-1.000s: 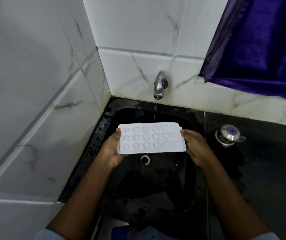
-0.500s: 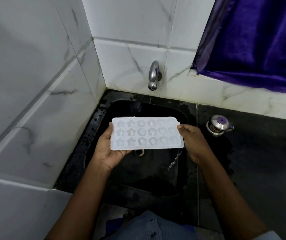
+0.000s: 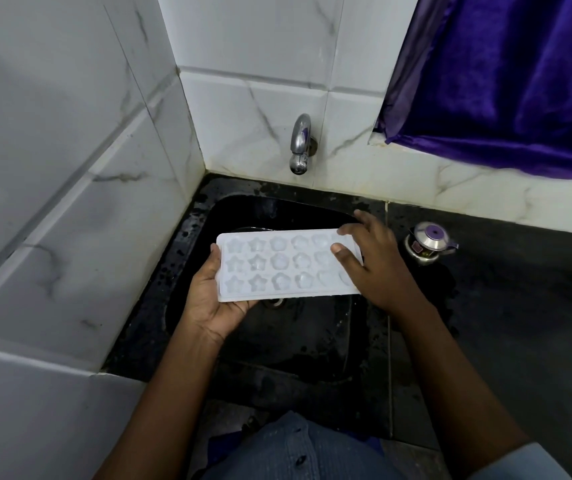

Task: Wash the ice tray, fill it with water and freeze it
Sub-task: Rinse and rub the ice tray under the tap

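Black sink (image 3: 312, 344) — drain (image 3: 276, 303) half behind tray (image 3: 277, 265)

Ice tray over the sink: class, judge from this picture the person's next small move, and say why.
Probably sweep the right hand leftward across the cavities to scrub them. The left hand grips the ice tray by its left end over the sink, while the right hand lies spread on its right end, thumb on top. No stream shows from the tap.

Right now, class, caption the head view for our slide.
The left hand holds a white ice tray over the black sink; the right hand touches its right end.
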{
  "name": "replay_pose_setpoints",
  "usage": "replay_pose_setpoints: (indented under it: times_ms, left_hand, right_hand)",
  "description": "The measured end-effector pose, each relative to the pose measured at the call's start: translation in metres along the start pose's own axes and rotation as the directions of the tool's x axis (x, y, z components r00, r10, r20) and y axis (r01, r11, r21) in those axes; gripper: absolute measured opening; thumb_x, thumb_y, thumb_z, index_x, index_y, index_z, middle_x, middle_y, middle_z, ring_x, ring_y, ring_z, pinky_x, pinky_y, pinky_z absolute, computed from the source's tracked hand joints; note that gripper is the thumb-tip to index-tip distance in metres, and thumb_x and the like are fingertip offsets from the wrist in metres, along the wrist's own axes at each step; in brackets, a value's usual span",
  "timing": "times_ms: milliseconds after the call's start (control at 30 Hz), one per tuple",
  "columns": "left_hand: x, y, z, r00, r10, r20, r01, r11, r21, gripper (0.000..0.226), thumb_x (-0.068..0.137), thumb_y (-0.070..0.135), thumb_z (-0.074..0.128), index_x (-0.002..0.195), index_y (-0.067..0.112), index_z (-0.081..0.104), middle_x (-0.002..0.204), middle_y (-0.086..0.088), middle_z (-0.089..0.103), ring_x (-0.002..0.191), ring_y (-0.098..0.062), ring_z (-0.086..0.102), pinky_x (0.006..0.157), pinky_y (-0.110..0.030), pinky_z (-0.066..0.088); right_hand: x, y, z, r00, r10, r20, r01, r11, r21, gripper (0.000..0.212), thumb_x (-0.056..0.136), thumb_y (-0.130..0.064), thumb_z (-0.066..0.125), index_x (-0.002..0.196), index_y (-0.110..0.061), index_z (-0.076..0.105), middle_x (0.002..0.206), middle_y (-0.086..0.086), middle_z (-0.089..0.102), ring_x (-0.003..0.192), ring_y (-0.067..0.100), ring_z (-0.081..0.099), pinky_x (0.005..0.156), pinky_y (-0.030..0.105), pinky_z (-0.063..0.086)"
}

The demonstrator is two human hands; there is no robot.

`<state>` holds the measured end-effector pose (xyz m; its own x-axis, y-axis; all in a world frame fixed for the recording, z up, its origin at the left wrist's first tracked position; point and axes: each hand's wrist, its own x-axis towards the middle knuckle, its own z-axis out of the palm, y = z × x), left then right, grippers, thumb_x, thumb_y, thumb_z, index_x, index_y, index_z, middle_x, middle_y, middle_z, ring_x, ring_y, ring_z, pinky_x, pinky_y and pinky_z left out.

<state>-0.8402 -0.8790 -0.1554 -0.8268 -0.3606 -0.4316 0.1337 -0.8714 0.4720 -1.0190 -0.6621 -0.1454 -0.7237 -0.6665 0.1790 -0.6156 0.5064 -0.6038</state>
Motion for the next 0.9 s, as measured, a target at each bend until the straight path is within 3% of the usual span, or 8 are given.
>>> replay_pose_setpoints:
  times_ms: [100,200,533,633,767,900]
  left_hand:
    - [0.000,-0.002,0.001,1.000,0.004,0.016,-0.005,1.000,0.030,0.056,0.110,0.052,0.043,0.135,0.008,0.068,0.140,-0.020,0.067,0.122,-0.039,0.070,0.090,-0.059,0.062]
    - [-0.001,-0.003,0.001,1.000,0.001,0.018,-0.002,0.999,0.037,0.057,0.109,0.053,0.044,0.141,0.009,0.062,0.143,-0.020,0.066,0.124,-0.039,0.069,0.093,-0.060,0.061]
    - [-0.008,-0.008,0.004,1.000,-0.013,0.003,0.013,1.000,0.011,0.053,0.109,0.051,0.046,0.133,0.008,0.067,0.135,-0.020,0.070,0.113,-0.038,0.074,0.087,-0.060,0.062]
    - [-0.010,-0.010,0.004,1.000,-0.024,0.000,0.024,1.000,-0.002,0.053,0.108,0.051,0.047,0.131,0.008,0.068,0.135,-0.020,0.071,0.114,-0.038,0.074,0.084,-0.058,0.064]
    - [-0.012,-0.010,0.003,1.000,-0.019,0.003,0.019,1.000,-0.016,0.053,0.109,0.050,0.046,0.134,0.008,0.066,0.135,-0.020,0.071,0.113,-0.038,0.074,0.083,-0.058,0.064]
    - [-0.013,-0.009,0.000,1.000,-0.016,0.007,0.016,1.000,-0.012,0.054,0.109,0.051,0.046,0.137,0.008,0.064,0.137,-0.020,0.069,0.116,-0.039,0.073,0.084,-0.059,0.063]
  right_hand:
    - [-0.002,-0.006,0.002,1.000,0.006,-0.021,-0.009,0.992,-0.125,0.039,0.102,-0.058,0.051,0.122,-0.028,0.066,0.165,0.006,0.037,0.147,0.034,0.032,0.114,0.049,0.032]
    - [-0.002,-0.005,0.003,0.997,0.026,-0.071,-0.040,0.977,-0.209,0.048,0.100,-0.064,0.044,0.121,-0.030,0.070,0.165,0.007,0.039,0.145,0.037,0.033,0.113,0.056,0.036]
    - [-0.007,-0.018,-0.001,0.995,0.098,-0.022,-0.100,0.961,-0.258,0.065,0.093,-0.077,0.032,0.119,-0.034,0.072,0.172,0.001,0.028,0.156,0.033,0.018,0.116,0.061,0.024]
    - [-0.009,-0.020,-0.002,0.996,0.084,-0.009,-0.083,0.957,-0.276,0.066,0.092,-0.078,0.031,0.114,-0.031,0.072,0.172,0.002,0.028,0.156,0.035,0.017,0.117,0.061,0.024]
    - [-0.011,-0.021,-0.003,0.995,0.100,-0.013,-0.099,0.946,-0.307,0.069,0.092,-0.079,0.029,0.124,-0.035,0.071,0.173,0.001,0.026,0.157,0.034,0.016,0.117,0.062,0.023]
    - [-0.012,-0.022,-0.001,0.997,0.073,-0.014,-0.074,0.940,-0.333,0.070,0.093,-0.079,0.029,0.122,-0.032,0.072,0.172,0.003,0.028,0.157,0.036,0.017,0.117,0.063,0.023]
